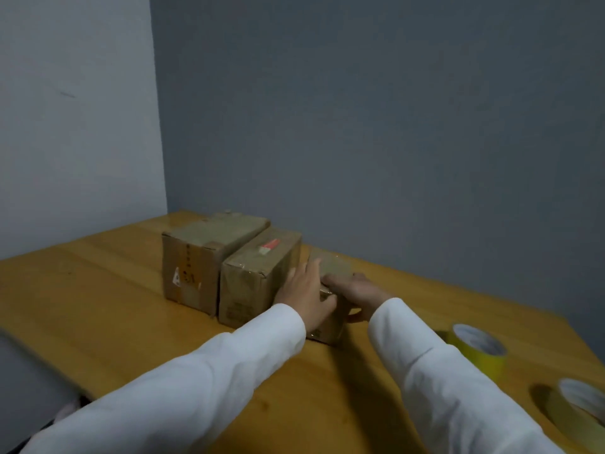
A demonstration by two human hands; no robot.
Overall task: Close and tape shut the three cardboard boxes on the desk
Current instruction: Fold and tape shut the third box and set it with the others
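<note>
Here both hands, left hand (306, 291) and right hand (355, 290), press the smallest box (329, 329).

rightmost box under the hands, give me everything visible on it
The rightmost box is brown cardboard, the lowest of the three, standing on the desk right beside the middle box; whether they touch is hidden. Its top looks closed, with a glossy clear-tape sheen at the far end. The left hand lies across its top and near edge, the right hand rests on top with the thumb against its right side. Much is hidden and blurred.
</note>
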